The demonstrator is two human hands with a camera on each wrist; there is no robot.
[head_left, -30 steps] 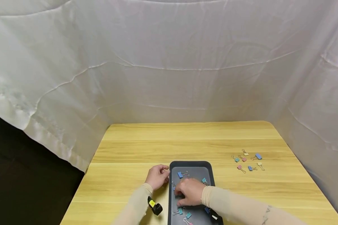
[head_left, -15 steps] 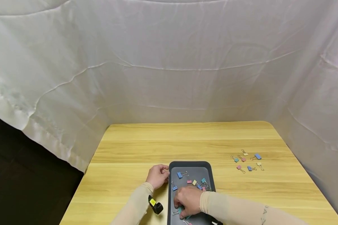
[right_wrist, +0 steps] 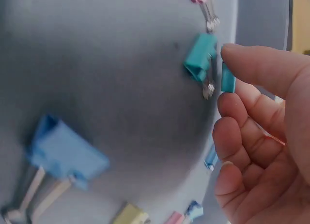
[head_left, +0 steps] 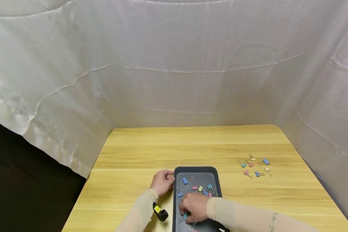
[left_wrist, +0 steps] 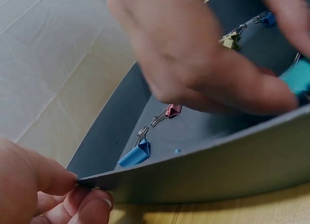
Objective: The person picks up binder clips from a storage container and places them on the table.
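Note:
My left hand [head_left: 161, 182] pinches the rim of the dark grey tray [head_left: 196, 169] at its left side; in the left wrist view its thumb and fingers meet at the tray's corner. Over the tray, my right hand [head_left: 194, 205] pinches a teal binder clip [right_wrist: 228, 78] between thumb and forefinger, its other fingers curled. Another teal binder clip [right_wrist: 200, 58] lies on the tray floor beside the fingertips. Farther off lies a blue binder clip [right_wrist: 68, 149]. In the head view the right hand partly covers the clips beneath it.
Inside the tray are several more clips, among them a yellow clip [head_left: 200, 188] and a blue clip [head_left: 179, 194] near the left wall. Several coloured binder clips, including a pink one [head_left: 246, 172], lie on the wooden table [head_left: 139, 151] to the right. Pale curtains [head_left: 185, 96] surround the table.
My right hand has moved toward the near end of the tray and closed on a teal binder clip, uncovering pink, yellow and blue clips. The left hand stays at the rim.

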